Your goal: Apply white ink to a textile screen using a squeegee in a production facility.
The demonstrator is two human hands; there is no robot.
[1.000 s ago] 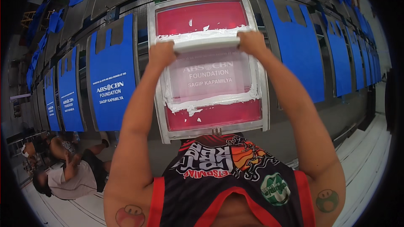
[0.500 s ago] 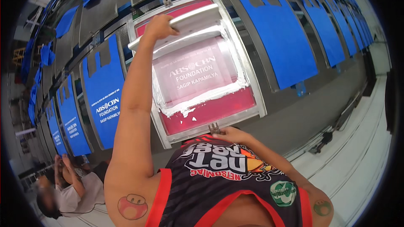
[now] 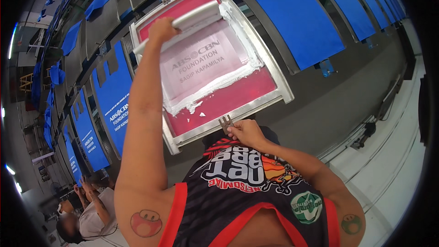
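The bare left arm [image 3: 145,114] stretches long and nearly straight, red mushroom-shaped tattoo [image 3: 146,224] on show — and the bare left hand [image 3: 163,29] is curled in a full grip, knuckles up! The bare right arm [image 3: 299,163] bends inward, lower and closer — the bare right hand [image 3: 248,134] set in a pinch.

Wearer's hands [image 3: 248,133]: two. Framed screen [image 3: 242,92]: one; squeegee [image 3: 199,14] on it: one; pronged bracket [image 3: 225,123] at near edge: one. Printed blue sheets [image 3: 112,92] past left edge: three.
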